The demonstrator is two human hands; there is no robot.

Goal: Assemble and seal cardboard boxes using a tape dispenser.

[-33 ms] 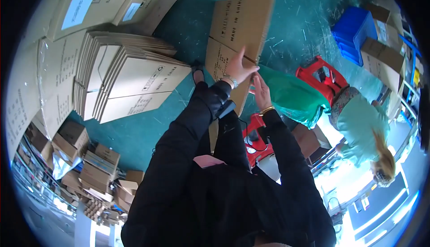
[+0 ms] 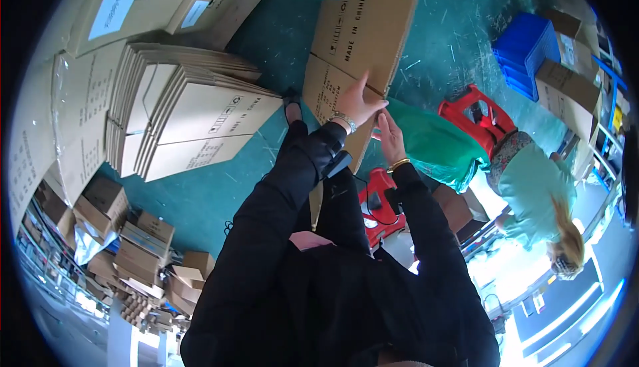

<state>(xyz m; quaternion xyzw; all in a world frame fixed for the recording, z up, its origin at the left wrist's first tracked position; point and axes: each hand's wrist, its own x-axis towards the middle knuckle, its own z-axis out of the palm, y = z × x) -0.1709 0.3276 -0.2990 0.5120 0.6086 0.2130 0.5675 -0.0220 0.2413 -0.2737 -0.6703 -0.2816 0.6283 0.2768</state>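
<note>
In front of me stands a flattened brown carton [image 2: 363,30] with dark print, a thin dark line crossing its face. My left hand [image 2: 359,106], with a metal watch or bracelet at the wrist, rests against the carton near its right edge, thumb spread away from the stretched fingers. Close below it, my right hand [image 2: 393,138], wearing a gold bracelet, has its fingers extended along the same edge. The fingertips of both hands nearly meet there. Whether anything thin lies between them I cannot make out.
To the left stands a stack of flattened cartons [image 2: 206,114] beside large boxes [image 2: 100,14]. On the right are a green bag [image 2: 432,140], a red stool [image 2: 466,110], blue bins [image 2: 526,47] and a person in a light green top [image 2: 538,190]. Another red stool [image 2: 381,197] is near my legs.
The far edge of the carton has tipped slightly to the right. My hands have kept almost the same pose beside its edge.
</note>
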